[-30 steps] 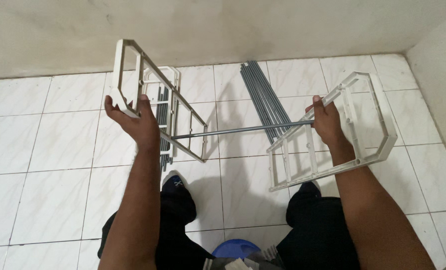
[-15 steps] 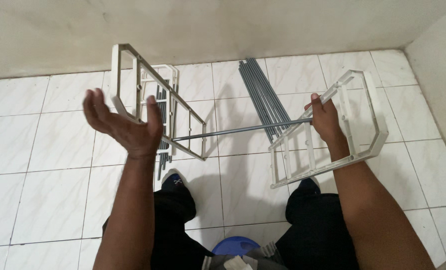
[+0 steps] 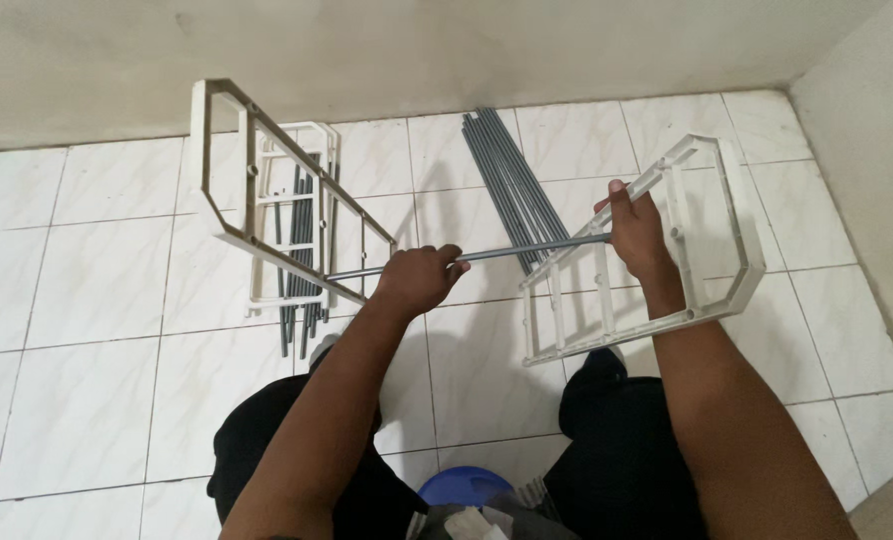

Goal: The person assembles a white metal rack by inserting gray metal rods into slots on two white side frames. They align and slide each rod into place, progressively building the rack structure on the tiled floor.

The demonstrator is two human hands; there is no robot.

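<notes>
I look first at the grey rod [image 3: 487, 253]. It lies almost level across the middle of the view, with its long axis from about 9 o'clock to 3 o'clock and the right end a little higher. Its left end meets the left frame [image 3: 267, 190] at the lower rail, and its right end meets the right frame [image 3: 657, 255] near the inner rail; I cannot tell if the ends sit fully in their holes.

My left hand [image 3: 417, 280] is closed around the rod close to the left end, fingers wrapped over it. My right hand [image 3: 635, 232] is closed on the inner rail of the right frame, just at the 3 o'clock end of the rod. So the left hand is the one directly on the rod.

Beyond, at 12 o'clock, a bundle of rods [image 3: 502, 170] lies on the white tile floor [image 3: 97, 290]. A third frame [image 3: 302, 215] lies flat on the floor behind the left one, with more rods across it.
</notes>
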